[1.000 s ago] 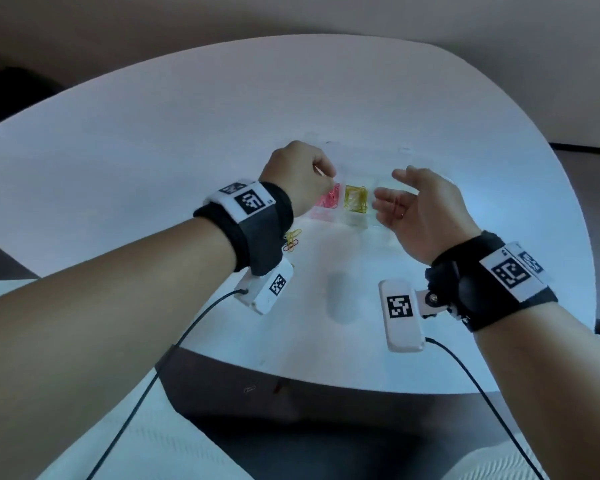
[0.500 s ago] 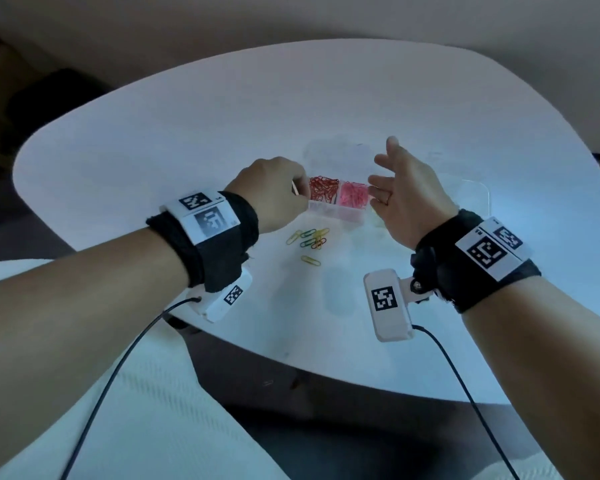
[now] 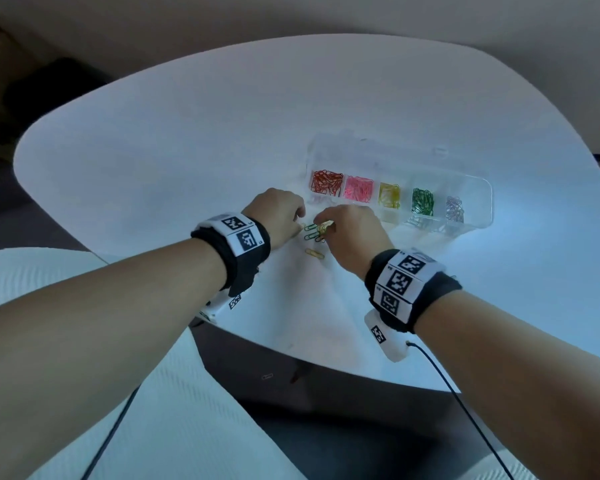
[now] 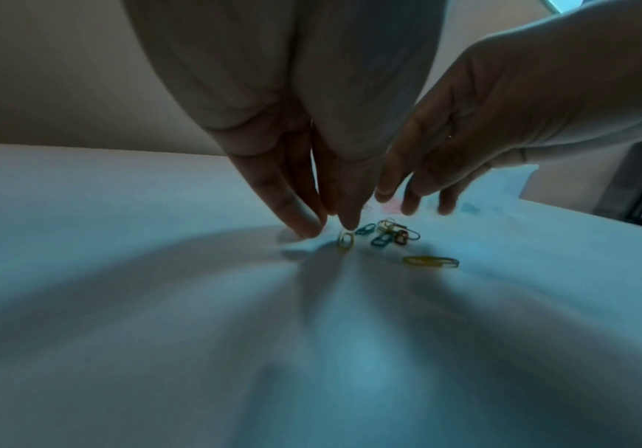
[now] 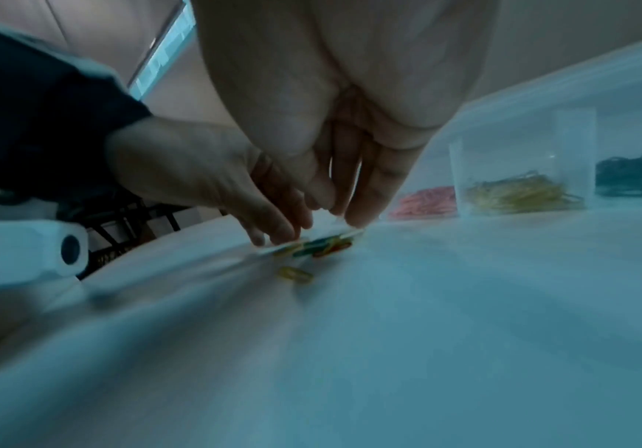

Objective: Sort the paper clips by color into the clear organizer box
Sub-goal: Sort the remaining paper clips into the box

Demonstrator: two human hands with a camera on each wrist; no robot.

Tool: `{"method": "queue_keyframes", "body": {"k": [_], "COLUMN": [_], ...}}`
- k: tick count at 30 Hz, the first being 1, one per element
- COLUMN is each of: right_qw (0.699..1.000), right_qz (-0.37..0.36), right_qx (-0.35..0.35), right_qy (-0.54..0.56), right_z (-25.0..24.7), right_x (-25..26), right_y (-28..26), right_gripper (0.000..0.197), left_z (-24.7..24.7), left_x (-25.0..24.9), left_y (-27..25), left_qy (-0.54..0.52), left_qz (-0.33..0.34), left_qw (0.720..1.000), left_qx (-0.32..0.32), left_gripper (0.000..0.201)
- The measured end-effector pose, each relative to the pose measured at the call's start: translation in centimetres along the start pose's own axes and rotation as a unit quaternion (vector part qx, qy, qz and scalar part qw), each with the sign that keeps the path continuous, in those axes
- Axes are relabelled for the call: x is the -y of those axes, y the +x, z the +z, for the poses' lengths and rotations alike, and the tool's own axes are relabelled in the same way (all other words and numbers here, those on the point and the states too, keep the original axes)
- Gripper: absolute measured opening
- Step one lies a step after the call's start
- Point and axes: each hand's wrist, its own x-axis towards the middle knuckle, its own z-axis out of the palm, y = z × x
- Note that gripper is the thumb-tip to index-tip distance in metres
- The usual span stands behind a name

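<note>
From the head view, both hands reach down to a small heap of loose paper clips on the white desk. The left hand and right hand sit on either side of the heap. One yellow clip lies just apart, nearer the person. The clear organizer box stands beyond, its compartments holding red, pink, yellow, green and silver clips.

From the left wrist, the left fingers point down with their tips on the desk, one tip touching a pale clip; its grip looks pressed together.

From the right wrist, the right fingers hang straight over the heap; the picture is too blurred to tell whether they pinch anything.
</note>
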Motion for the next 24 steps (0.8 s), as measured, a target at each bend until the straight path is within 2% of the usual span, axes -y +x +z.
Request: {"method": "queue_keyframes", "body": {"k": [5, 9, 14, 18, 20, 21, 23, 24], "right_qw": [0.994, 0.995, 0.998, 0.979, 0.944, 0.905, 0.793, 0.747], "right_qz": [-0.046, -0.034, 0.034, 0.082, 0.117, 0.142, 0.187, 0.198], "right_qx": [-0.008, -0.023, -0.059, -0.109, -0.116, -0.11, -0.082, -0.07], "right_qy": [-0.095, -0.094, 0.003, 0.154, 0.286, 0.386, 0.574, 0.631], "right_z": [1.1, 1.6, 1.7, 1.0, 0.6, 0.3, -0.4, -0.7], "right_x": [-0.6, -1.1, -2.5, -3.6, -4.3, -4.6, -5.2, -5.4], "right_y": [1.5, 2.0, 1.5, -0.4, -1.5, -2.1, -3.1, -3.6], "right_gripper": [0.026, 0.022, 0.023, 0.021, 0.02, 0.018, 0.015, 0.015], "left_z": [0.4, 0.5, 0.7, -0.3, -0.9, -1.1, -1.4, -1.6], "left_x": [-0.2, -0.2, -0.2, -0.6, -1.0, -1.0, -1.3, -1.5], "left_y": [0.0, -0.3, -0.7, -1.1, -1.2, -1.2, -1.4, -1.5], "left_qy": [0.054, 0.074, 0.081, 0.052, -0.018, -0.067, -0.145, -0.157], "left_qz": [0.028, 0.016, -0.012, -0.032, -0.049, -0.061, -0.075, -0.075], "left_qw": [0.998, 0.997, 0.996, 0.998, 0.998, 0.996, 0.986, 0.984], "left_qx": [-0.009, 0.013, 0.039, 0.035, 0.018, 0.013, 0.018, 0.026], "left_gripper": [0.025, 0.024, 0.024, 0.019, 0.01, 0.015, 0.02, 0.023]}}
